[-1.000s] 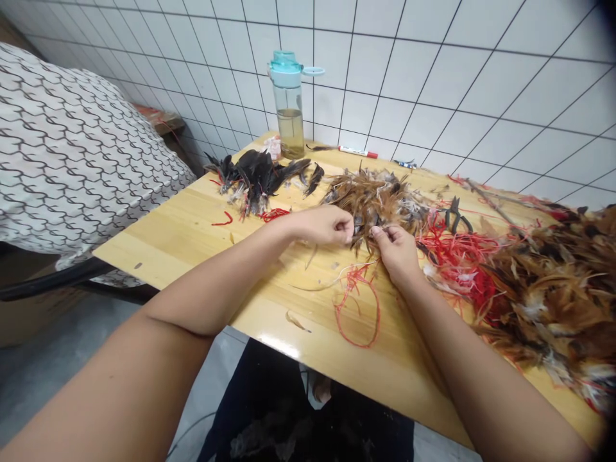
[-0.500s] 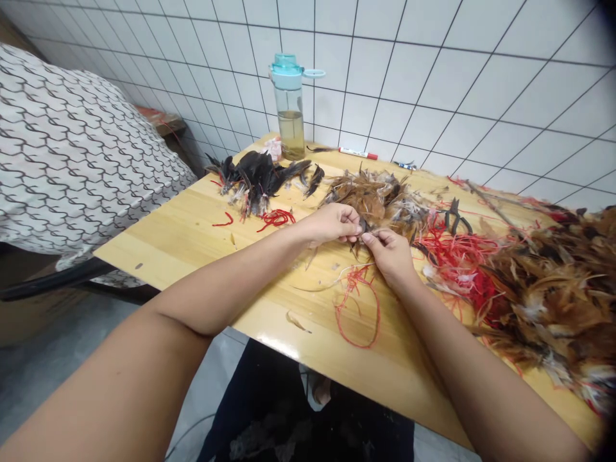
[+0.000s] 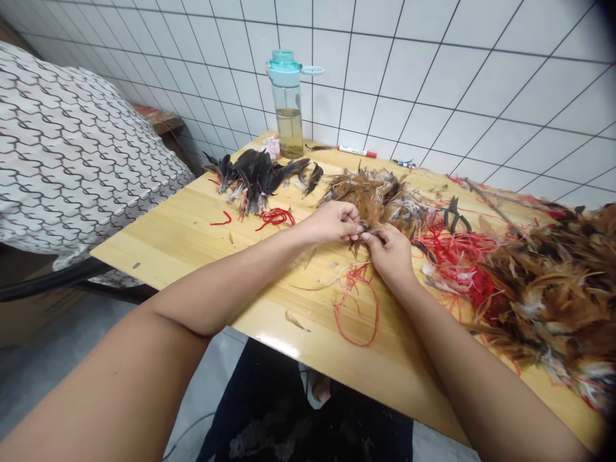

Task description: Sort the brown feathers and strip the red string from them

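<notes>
My left hand and my right hand meet over the wooden table, thumb and fingers of each pinched together. Between the fingertips is a small dark feather, mostly covered by them. Just behind lies a pile of brown and whitish feathers. A loop of red string with a pale strand rests on the wood in front of my right hand. Left of the hands are a bundle of black feathers and short red string pieces.
A water bottle stands by the tiled wall near a red-capped marker. To the right lie dark-handled pliers, tangled red string and a large heap of brown feathers. A patterned cloth bulges at the left.
Both hands remain pinched together in nearly the same spot. The dark piece between the fingertips shows less than before. The view has shifted very slightly.
</notes>
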`<act>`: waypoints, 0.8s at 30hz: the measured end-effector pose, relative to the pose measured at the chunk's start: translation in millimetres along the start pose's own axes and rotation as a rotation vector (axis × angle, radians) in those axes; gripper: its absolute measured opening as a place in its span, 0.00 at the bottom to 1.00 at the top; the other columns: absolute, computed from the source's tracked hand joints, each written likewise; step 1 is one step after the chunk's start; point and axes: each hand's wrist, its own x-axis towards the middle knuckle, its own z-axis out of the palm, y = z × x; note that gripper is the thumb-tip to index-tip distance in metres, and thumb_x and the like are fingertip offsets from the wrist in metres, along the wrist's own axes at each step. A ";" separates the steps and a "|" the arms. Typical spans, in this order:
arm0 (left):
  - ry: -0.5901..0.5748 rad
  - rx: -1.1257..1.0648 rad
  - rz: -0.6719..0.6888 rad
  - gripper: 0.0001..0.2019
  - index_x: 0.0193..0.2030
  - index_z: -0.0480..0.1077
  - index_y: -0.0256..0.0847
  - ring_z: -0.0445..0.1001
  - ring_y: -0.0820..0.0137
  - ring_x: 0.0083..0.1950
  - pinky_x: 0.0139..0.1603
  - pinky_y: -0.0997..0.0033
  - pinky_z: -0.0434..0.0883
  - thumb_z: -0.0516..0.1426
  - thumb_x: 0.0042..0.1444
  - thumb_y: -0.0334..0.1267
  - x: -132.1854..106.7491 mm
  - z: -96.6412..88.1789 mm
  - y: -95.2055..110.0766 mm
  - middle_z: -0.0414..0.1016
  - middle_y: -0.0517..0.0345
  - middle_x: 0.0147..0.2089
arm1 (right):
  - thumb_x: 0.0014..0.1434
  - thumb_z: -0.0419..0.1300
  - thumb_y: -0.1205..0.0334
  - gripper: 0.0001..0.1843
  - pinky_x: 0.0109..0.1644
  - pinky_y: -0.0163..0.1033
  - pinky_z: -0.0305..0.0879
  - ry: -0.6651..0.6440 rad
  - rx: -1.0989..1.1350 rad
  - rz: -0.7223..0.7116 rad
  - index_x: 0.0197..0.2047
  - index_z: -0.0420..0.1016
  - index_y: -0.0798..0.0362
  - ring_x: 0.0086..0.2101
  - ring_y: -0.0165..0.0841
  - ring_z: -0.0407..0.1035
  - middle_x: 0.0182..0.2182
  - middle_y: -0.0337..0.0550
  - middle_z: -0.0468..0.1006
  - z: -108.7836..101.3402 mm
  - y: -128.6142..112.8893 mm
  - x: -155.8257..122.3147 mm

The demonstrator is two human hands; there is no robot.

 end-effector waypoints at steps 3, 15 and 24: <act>0.017 0.027 0.066 0.06 0.28 0.65 0.35 0.68 0.79 0.24 0.28 0.80 0.65 0.59 0.51 0.26 0.8 0.6 -4.1 0.71 0.62 0.22 | 0.55 0.58 0.61 0.11 0.37 0.40 0.61 0.009 -0.027 -0.010 0.22 0.70 0.51 0.30 0.35 0.65 0.25 0.43 0.72 -1.0 -0.6 -0.5; 0.092 -0.010 0.155 0.05 0.27 0.67 0.35 0.62 0.79 0.26 0.30 0.77 0.59 0.61 0.47 0.28 4.9 5.4 -12.0 0.64 0.66 0.24 | 0.52 0.59 0.60 0.08 0.39 0.41 0.64 -0.032 0.167 0.080 0.25 0.74 0.52 0.30 0.35 0.68 0.26 0.42 0.74 0.3 -3.3 2.8; 0.176 0.560 0.344 0.02 0.32 0.72 0.36 0.67 0.74 0.33 0.38 0.73 0.63 0.59 0.51 0.28 4.2 -8.9 -9.6 0.70 0.59 0.31 | 0.53 0.58 0.53 0.13 0.33 0.38 0.59 0.044 0.225 0.217 0.23 0.70 0.52 0.27 0.32 0.62 0.22 0.39 0.69 -5.3 9.6 7.7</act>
